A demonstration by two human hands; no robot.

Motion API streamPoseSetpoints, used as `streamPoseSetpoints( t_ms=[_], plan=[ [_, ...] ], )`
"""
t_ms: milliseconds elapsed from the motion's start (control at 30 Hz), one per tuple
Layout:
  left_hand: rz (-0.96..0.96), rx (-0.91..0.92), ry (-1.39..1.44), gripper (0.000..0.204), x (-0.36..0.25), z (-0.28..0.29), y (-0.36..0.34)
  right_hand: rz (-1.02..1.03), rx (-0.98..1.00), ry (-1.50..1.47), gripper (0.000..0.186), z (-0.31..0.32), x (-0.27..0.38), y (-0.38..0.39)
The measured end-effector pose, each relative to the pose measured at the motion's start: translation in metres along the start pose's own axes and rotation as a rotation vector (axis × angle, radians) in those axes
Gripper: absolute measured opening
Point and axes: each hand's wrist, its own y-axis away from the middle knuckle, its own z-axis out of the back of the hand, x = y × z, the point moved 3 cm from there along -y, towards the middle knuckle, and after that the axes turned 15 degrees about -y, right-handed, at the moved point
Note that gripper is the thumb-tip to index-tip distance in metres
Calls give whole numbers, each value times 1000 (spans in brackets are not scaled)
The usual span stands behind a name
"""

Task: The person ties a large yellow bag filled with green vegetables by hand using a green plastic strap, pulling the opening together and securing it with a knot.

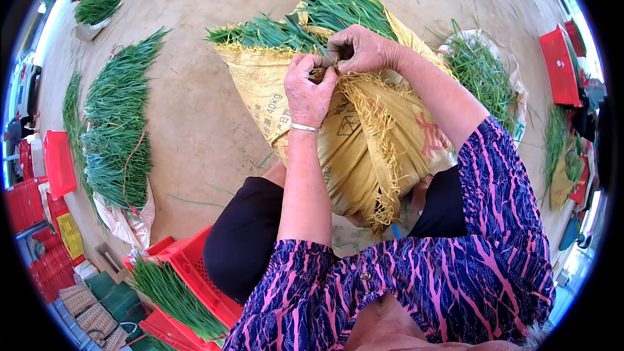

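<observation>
A yellow woven sack point(253, 91) with frayed edges lies in front of me between my knees, bundles of long green leafy stalks point(335, 3) showing from its upper end. My left hand point(309, 88) is closed at the sack's gathered, fringed edge, its fingertips pinched on it. Just to its upper right, my right hand point(364, 52) pinches the same frayed gather, thumb and finger close to those of my left. The exact strands between the fingertips are too small to make out.
Long green bundles point(117, 117) lie at left and more stalks point(478, 75) at right, on the concrete floor point(179, 156). A red crate point(214, 292) holding greens is beside my left knee. Other red crates point(60, 162) line the left edge; red bins point(559, 68) stand far right.
</observation>
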Motion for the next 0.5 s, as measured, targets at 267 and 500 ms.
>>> streamPoseSetpoints(
  t_ms=[267,500],
  plan=[
    [157,223,-21,7,-4,5,-1,36,20,135,18,-7,6,0],
    [285,385,190,4,16,0,4,107,2,92,16,-20,0,0]
  ],
)
